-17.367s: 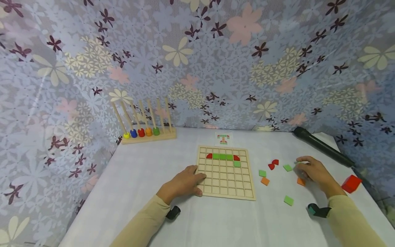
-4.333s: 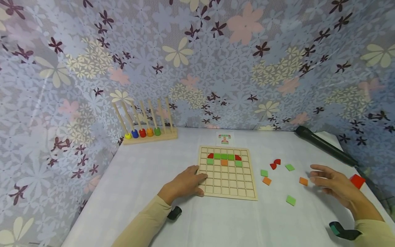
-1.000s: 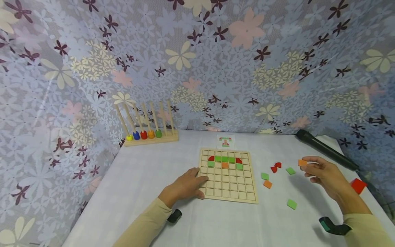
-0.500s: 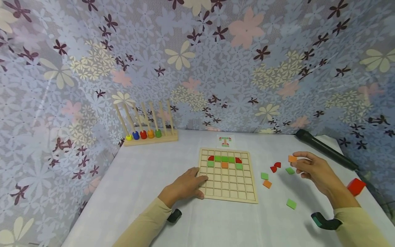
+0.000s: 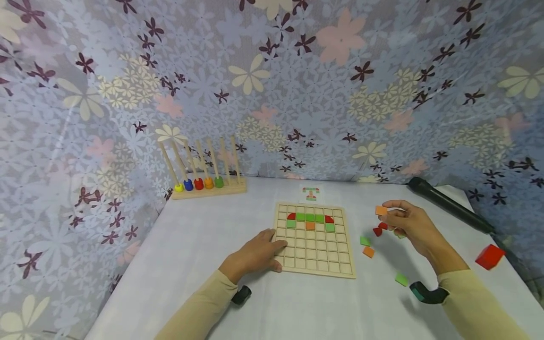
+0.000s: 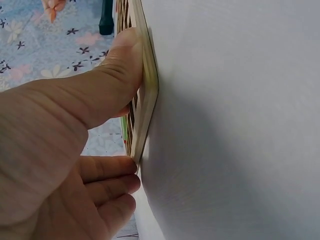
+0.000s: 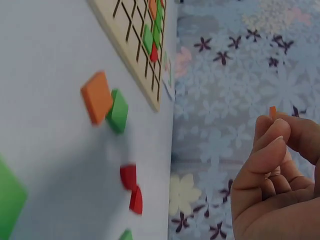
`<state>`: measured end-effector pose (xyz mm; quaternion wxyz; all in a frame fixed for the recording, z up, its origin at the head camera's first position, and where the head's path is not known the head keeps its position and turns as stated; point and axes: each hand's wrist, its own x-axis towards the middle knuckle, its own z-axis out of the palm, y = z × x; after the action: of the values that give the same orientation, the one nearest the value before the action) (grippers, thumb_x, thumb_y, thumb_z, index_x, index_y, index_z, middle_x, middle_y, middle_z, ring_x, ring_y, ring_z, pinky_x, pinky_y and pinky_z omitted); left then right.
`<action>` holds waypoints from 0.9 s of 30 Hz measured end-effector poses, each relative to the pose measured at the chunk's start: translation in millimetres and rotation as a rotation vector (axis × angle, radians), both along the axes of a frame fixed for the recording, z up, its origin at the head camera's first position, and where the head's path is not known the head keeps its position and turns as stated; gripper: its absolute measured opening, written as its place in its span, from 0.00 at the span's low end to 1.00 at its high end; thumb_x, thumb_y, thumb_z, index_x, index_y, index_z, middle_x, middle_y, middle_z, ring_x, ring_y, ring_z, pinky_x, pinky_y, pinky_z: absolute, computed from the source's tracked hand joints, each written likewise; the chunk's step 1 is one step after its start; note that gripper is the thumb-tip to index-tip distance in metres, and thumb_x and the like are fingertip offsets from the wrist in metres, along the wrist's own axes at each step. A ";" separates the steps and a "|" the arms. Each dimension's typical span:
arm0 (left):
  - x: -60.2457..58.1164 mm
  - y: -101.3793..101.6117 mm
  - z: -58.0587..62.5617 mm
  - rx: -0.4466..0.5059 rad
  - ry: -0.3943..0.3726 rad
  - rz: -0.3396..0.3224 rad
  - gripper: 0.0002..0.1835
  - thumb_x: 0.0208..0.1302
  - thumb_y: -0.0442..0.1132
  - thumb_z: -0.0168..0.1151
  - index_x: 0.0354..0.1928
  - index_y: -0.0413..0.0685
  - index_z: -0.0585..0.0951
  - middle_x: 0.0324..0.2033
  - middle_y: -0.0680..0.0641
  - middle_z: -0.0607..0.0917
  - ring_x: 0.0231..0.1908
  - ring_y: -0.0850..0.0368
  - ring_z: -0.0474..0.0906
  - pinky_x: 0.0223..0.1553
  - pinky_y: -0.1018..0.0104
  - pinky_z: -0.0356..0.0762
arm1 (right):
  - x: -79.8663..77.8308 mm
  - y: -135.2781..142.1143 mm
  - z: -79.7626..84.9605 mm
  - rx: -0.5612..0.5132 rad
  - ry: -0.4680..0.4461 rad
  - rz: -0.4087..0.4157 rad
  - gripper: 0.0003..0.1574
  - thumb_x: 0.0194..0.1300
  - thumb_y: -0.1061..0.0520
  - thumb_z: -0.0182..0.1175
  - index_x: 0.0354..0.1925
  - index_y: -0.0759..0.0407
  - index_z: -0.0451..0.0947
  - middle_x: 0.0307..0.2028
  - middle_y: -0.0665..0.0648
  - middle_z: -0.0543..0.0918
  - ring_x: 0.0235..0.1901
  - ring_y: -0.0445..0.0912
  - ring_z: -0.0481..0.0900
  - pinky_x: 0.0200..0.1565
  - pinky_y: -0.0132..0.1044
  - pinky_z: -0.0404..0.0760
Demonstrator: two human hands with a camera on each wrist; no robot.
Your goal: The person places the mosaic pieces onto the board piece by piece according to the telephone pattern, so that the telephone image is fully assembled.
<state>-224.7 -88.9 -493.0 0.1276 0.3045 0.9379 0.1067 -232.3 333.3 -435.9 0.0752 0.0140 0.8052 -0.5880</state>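
My right hand (image 5: 410,224) pinches an orange square tile (image 5: 381,210) between thumb and fingertips, raised above the table. In the right wrist view only a sliver of that orange tile (image 7: 272,112) shows at the fingertips. My left hand (image 5: 255,252) rests at the left edge of a wooden grid board (image 5: 316,275); in the left wrist view the thumb (image 6: 127,55) touches the board's rim. Toward the board's far side sit a row of green tiles (image 5: 310,217), red quarter-round pieces (image 5: 329,219) at its ends, and below them two green tiles and an orange tile (image 5: 310,225).
Right of the board lie green tiles (image 5: 401,279), an orange tile (image 5: 368,252) and red quarter-round pieces (image 5: 378,232). Behind it is a pattern card (image 5: 311,192). A bead rack (image 5: 210,189) stands back left; a dark microphone-shaped object (image 5: 450,205) and red block (image 5: 490,257) lie right.
My right hand has picked the orange tile off the table and carried it left toward the board. Earlier, a green and an orange tile were added to the board. My left hand stays put.
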 end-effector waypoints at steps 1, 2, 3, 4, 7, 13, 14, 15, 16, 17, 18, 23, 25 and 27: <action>-0.1 0.5 0.4 -0.003 -0.002 0.004 0.41 0.56 0.57 0.72 0.72 0.57 0.73 0.74 0.35 0.63 0.75 0.39 0.59 0.72 0.49 0.64 | -1.7 -4.1 0.9 0.002 -0.006 0.005 0.28 0.70 0.52 0.67 0.62 0.56 0.68 0.38 0.43 0.84 0.31 0.44 0.79 0.31 0.34 0.80; -0.1 1.0 0.8 -0.003 -0.005 0.007 0.41 0.56 0.57 0.72 0.72 0.57 0.73 0.74 0.35 0.63 0.75 0.39 0.59 0.72 0.48 0.64 | -2.9 -8.0 1.5 0.005 -0.007 0.015 0.29 0.69 0.52 0.68 0.62 0.57 0.68 0.37 0.43 0.84 0.31 0.44 0.79 0.31 0.35 0.79; 0.0 1.4 1.2 -0.001 -0.010 0.011 0.41 0.56 0.57 0.72 0.72 0.57 0.73 0.74 0.35 0.62 0.75 0.39 0.58 0.72 0.48 0.64 | -4.2 -11.8 2.0 0.005 -0.008 0.020 0.30 0.69 0.52 0.68 0.62 0.58 0.68 0.37 0.44 0.84 0.30 0.44 0.79 0.32 0.35 0.80; 0.1 1.6 1.3 0.000 -0.014 0.013 0.41 0.56 0.57 0.72 0.72 0.57 0.73 0.75 0.35 0.62 0.75 0.39 0.58 0.72 0.48 0.64 | -5.6 -15.5 2.2 0.004 -0.009 0.027 0.31 0.69 0.52 0.68 0.63 0.59 0.68 0.37 0.44 0.84 0.30 0.44 0.79 0.32 0.35 0.80; 0.0 1.9 1.8 0.003 -0.021 0.017 0.41 0.55 0.57 0.72 0.72 0.57 0.73 0.75 0.36 0.62 0.75 0.39 0.58 0.72 0.48 0.64 | -9.4 -25.8 2.5 -0.009 -0.012 0.039 0.32 0.68 0.52 0.70 0.63 0.59 0.67 0.35 0.45 0.84 0.28 0.44 0.78 0.32 0.37 0.81; -1.0 0.4 2.1 0.001 -0.003 0.003 0.41 0.56 0.57 0.72 0.72 0.56 0.73 0.74 0.35 0.63 0.75 0.39 0.59 0.72 0.49 0.63 | -15.8 -42.5 2.2 -0.011 -0.014 0.061 0.33 0.67 0.53 0.70 0.63 0.60 0.67 0.37 0.47 0.86 0.29 0.46 0.77 0.32 0.39 0.78; -1.3 0.3 2.1 0.003 0.000 0.001 0.41 0.56 0.57 0.72 0.72 0.56 0.73 0.74 0.35 0.63 0.75 0.39 0.59 0.72 0.48 0.64 | -17.0 -45.2 1.8 -0.002 -0.012 0.069 0.35 0.67 0.53 0.70 0.64 0.62 0.66 0.37 0.48 0.86 0.30 0.47 0.78 0.32 0.39 0.79; -1.6 0.3 2.1 0.005 0.001 0.001 0.41 0.56 0.57 0.72 0.72 0.56 0.73 0.74 0.35 0.63 0.75 0.39 0.59 0.72 0.48 0.64 | -18.0 -47.8 1.4 0.009 -0.012 0.075 0.36 0.67 0.53 0.70 0.65 0.64 0.66 0.36 0.48 0.86 0.30 0.47 0.78 0.32 0.39 0.79; -1.8 0.4 2.1 0.004 0.001 0.000 0.41 0.56 0.57 0.72 0.72 0.56 0.73 0.74 0.35 0.63 0.75 0.39 0.59 0.72 0.48 0.64 | -19.2 -50.4 0.6 0.019 -0.013 0.081 0.36 0.67 0.52 0.70 0.65 0.64 0.66 0.36 0.49 0.86 0.31 0.48 0.79 0.33 0.39 0.79; -2.0 0.6 2.0 0.006 -0.001 0.001 0.41 0.56 0.57 0.72 0.72 0.56 0.73 0.74 0.35 0.63 0.75 0.39 0.59 0.72 0.48 0.64 | -20.5 -53.0 -0.4 0.025 -0.016 0.086 0.37 0.67 0.52 0.70 0.65 0.65 0.66 0.36 0.49 0.86 0.31 0.48 0.79 0.33 0.39 0.80; -2.2 0.8 1.9 0.008 -0.004 0.002 0.41 0.56 0.57 0.72 0.72 0.56 0.73 0.74 0.35 0.63 0.75 0.39 0.59 0.72 0.48 0.64 | -21.8 -55.5 -1.6 0.029 -0.020 0.090 0.37 0.67 0.52 0.70 0.65 0.65 0.66 0.36 0.49 0.85 0.31 0.49 0.79 0.34 0.40 0.80; -2.2 1.3 0.1 0.009 -0.010 0.004 0.41 0.56 0.58 0.72 0.71 0.57 0.74 0.74 0.36 0.64 0.75 0.41 0.59 0.72 0.49 0.64 | -27.0 -69.3 -9.2 0.018 -0.037 0.115 0.33 0.68 0.54 0.69 0.64 0.65 0.68 0.35 0.51 0.84 0.31 0.50 0.79 0.34 0.41 0.80; -1.7 1.1 -0.1 0.006 -0.004 0.001 0.40 0.55 0.58 0.73 0.71 0.57 0.74 0.74 0.36 0.64 0.74 0.41 0.60 0.72 0.49 0.64 | -28.4 -75.3 -13.5 0.004 -0.046 0.131 0.30 0.69 0.56 0.67 0.63 0.65 0.68 0.36 0.53 0.84 0.31 0.50 0.79 0.33 0.41 0.80; -1.2 1.0 0.0 0.005 -0.001 0.000 0.40 0.55 0.57 0.73 0.71 0.57 0.74 0.73 0.36 0.65 0.74 0.41 0.60 0.72 0.50 0.64 | -29.2 -81.4 -18.6 -0.018 -0.060 0.146 0.28 0.69 0.59 0.66 0.62 0.65 0.68 0.35 0.54 0.83 0.30 0.50 0.78 0.32 0.41 0.78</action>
<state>-225.9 -87.8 -493.0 0.1274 0.3047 0.9375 0.1093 -261.5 251.8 -454.5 0.1420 -0.0278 0.7963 -0.5873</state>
